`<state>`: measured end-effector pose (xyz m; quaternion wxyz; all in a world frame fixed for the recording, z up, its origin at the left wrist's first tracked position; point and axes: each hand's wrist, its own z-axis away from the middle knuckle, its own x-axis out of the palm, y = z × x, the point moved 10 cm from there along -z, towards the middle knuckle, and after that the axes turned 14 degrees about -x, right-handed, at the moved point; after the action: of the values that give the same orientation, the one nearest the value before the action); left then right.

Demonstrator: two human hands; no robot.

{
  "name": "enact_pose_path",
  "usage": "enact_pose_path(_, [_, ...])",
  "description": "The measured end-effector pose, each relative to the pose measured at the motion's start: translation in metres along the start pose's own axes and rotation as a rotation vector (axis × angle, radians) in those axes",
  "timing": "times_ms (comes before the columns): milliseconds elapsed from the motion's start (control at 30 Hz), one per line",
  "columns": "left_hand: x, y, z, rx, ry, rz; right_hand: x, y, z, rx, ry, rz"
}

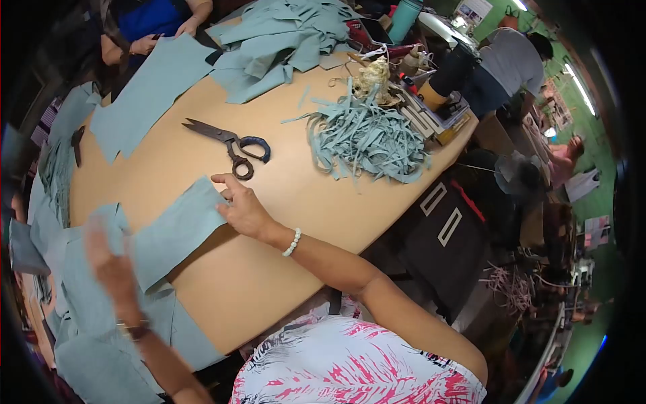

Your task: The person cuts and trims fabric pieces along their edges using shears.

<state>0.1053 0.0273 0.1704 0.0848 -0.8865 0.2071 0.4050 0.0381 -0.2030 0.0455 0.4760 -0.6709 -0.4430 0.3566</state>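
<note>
My right hand, with a beaded bracelet at its wrist, grips the end of a light blue-green fabric piece between thumb and fingers. That piece stretches leftward, slightly raised off the table. Over the piece's other end and a heap of the same fabric is my left hand, smeared by motion, so its fingers are unclear. Large dark scissors lie just beyond my right hand, blades apart, with blue wrapping on one handle.
Thin fabric strips are heaped on the wooden table at right. Cut fabric is piled at the back. Across the table, a person's hands hold another panel. A small dark tool lies at left.
</note>
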Motion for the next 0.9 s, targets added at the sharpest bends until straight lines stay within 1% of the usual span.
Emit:
enact_pose_path(33, [0.008, 0.048, 0.014, -0.043, -0.191, 0.266, 0.0, 0.002, -0.001, 0.011, -0.041, 0.119])
enact_pose_path(67, [0.029, 0.083, 0.035, 0.023, -0.303, 0.376, -0.002, 0.004, -0.004, -0.05, -0.024, 0.129])
enact_pose_path(100, [0.038, 0.113, 0.049, 0.041, -0.373, 0.423, -0.003, 0.013, -0.005, -0.11, -0.014, 0.133])
enact_pose_path(133, [0.068, 0.122, 0.071, 0.021, -0.433, 0.503, -0.003, 0.016, -0.005, -0.166, -0.006, 0.13])
enact_pose_path(200, [0.08, 0.135, 0.083, 0.023, -0.417, 0.371, -0.022, 0.007, -0.016, -0.123, 0.051, 0.183])
enact_pose_path(267, [0.074, 0.136, 0.073, 0.01, -0.452, 0.396, -0.045, -0.018, -0.036, -0.348, 0.108, 0.401])
enact_pose_path(300, [0.073, 0.133, 0.068, 0.003, -0.469, 0.409, -0.053, -0.018, -0.046, -0.331, 0.083, 0.507])
enact_pose_path(333, [0.08, 0.124, 0.064, -0.047, -0.487, 0.461, -0.056, -0.019, -0.053, -0.321, 0.066, 0.614])
enact_pose_path(400, [0.098, 0.108, 0.053, -0.143, -0.509, 0.579, -0.044, -0.021, -0.057, -0.373, -0.01, 0.822])
enact_pose_path(433, [0.1, 0.102, 0.044, -0.161, -0.495, 0.575, -0.036, -0.022, -0.057, -0.4, -0.045, 0.931])
enact_pose_path(500, [0.101, 0.092, 0.023, -0.187, -0.464, 0.569, -0.02, -0.013, -0.052, -0.357, -0.139, 1.079])
enact_pose_path(533, [0.11, 0.094, 0.019, -0.182, -0.529, 0.567, -0.013, -0.01, -0.049, -0.34, -0.182, 1.155])
enact_pose_path(600, [0.126, 0.101, 0.016, -0.162, -0.672, 0.567, -0.015, -0.008, -0.045, -0.303, -0.166, 1.135])
enact_pose_path(667, [0.145, 0.11, 0.014, -0.146, -0.876, 0.559, -0.027, -0.008, -0.043, -0.238, -0.164, 1.078])
enact_pose_path(700, [0.154, 0.113, 0.016, -0.138, -0.978, 0.558, -0.03, -0.008, -0.041, -0.225, -0.17, 1.127])
enact_pose_path(800, [0.162, 0.114, 0.005, -0.072, -0.963, 0.644, -0.046, -0.004, -0.035, -0.077, -0.156, 1.076])
enact_pose_path(833, [0.162, 0.112, 0.003, -0.116, -1.063, 0.712, -0.045, -0.017, -0.034, -0.259, -0.088, 1.161])
enact_pose_path(900, [0.165, 0.103, 0.001, -0.25, -1.15, 0.936, -0.045, -0.022, -0.037, -0.355, -0.046, 1.207])
